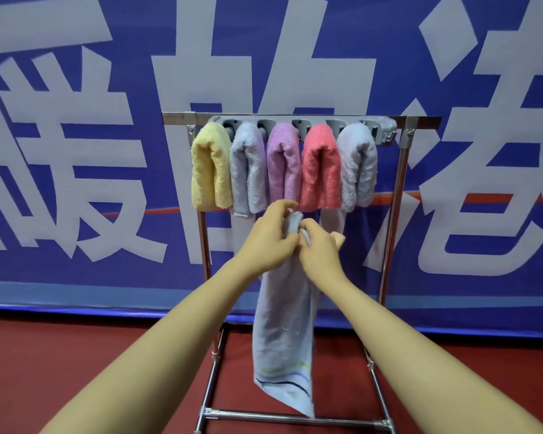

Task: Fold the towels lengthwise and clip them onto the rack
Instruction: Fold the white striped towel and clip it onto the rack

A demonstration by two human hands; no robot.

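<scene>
1. Left hand (pixel 271 236) and right hand (pixel 318 249): each grip pinches the pale blue towel (pixel 282 339), hanging below the clip rail (pixel 301 125).
2. Risk: all visible clips appear occupied.
3. Risk: a loosened pinch could unfold the towel.

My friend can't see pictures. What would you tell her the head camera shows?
Two bare hands, the left hand and right hand, grip the top of a long pale blue towel that hangs down before a metal rack. Five folded towels, yellow, blue, purple, coral and grey, hang from the grey clip bar above.
</scene>
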